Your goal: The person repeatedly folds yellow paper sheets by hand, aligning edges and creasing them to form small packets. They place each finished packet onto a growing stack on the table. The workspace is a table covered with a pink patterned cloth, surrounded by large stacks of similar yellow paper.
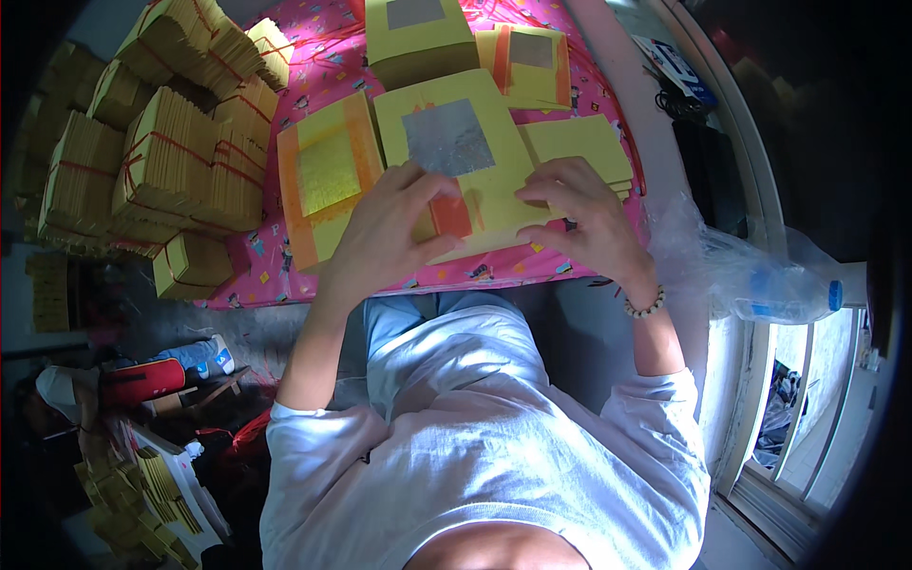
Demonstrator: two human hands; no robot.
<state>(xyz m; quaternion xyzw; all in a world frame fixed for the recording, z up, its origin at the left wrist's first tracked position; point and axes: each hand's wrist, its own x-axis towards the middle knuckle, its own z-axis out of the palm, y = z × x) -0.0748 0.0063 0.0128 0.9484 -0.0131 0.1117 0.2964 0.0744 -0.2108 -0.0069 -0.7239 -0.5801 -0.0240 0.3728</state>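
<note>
A thick stack of yellow paper sheets (508, 133) lies in front of me, its top sheet bearing a silver foil square (451, 138). A red-orange patch (450, 215) shows near its front edge, beside my left thumb. My left hand (394, 223) rests at the stack's near left side, fingers bent, thumb and forefinger apart. At the right edge, my right hand (589, 217) curves its fingers toward the sheets with a gap to the thumb. To the left lies another stack (366, 119) with orange bands and a gold foil square (328, 171).
A pink patterned cloth (446, 277) covers the table. Red-tied yellow paper bundles (166, 152) are piled at left. More stacks (418, 47) (575, 152) stand behind and at right. A clear plastic bottle (788, 290) lies right; another person (71, 394) is at lower left.
</note>
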